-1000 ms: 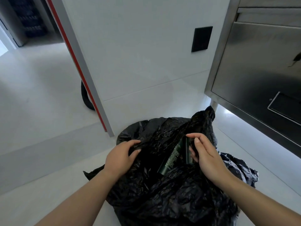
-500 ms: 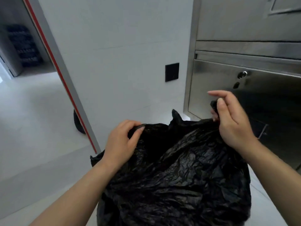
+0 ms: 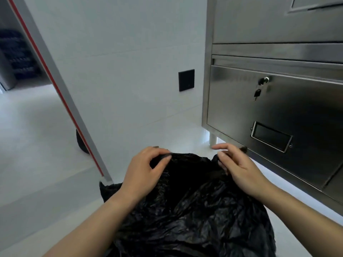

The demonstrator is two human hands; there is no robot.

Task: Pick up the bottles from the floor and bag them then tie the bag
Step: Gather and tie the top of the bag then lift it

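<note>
Far left, the pale floor (image 3: 37, 145) lies open and runs back toward dark shelving, too blurred to read. A grey panel edge with a red stripe (image 3: 61, 93) slants down across this space and meets the floor just beside the left corner of the bag. A dark round object (image 3: 81, 145) sits behind that edge at floor level; you cannot tell what it is.

The white wall (image 3: 130, 71) carries a black wall plate (image 3: 186, 80), well above your hands.

Your left hand (image 3: 143, 171) grips the left part of the black bag's (image 3: 185, 210) rim, fingers curled over it and thumb pressed against the plastic. The bag hangs between your forearms, its mouth stretched between both hands. The inside is dark and its contents cannot be made out.

Your right hand (image 3: 239, 167) pinches the right part of the rim, thumb on the plastic and forefinger held straight.

Right of it, a steel cabinet (image 3: 278, 112) stands on a short leg (image 3: 213, 140). Its lower edge runs diagonally just beside your right hand, with a lit gap of floor beneath. A key (image 3: 264, 81) sits in its lock.
</note>
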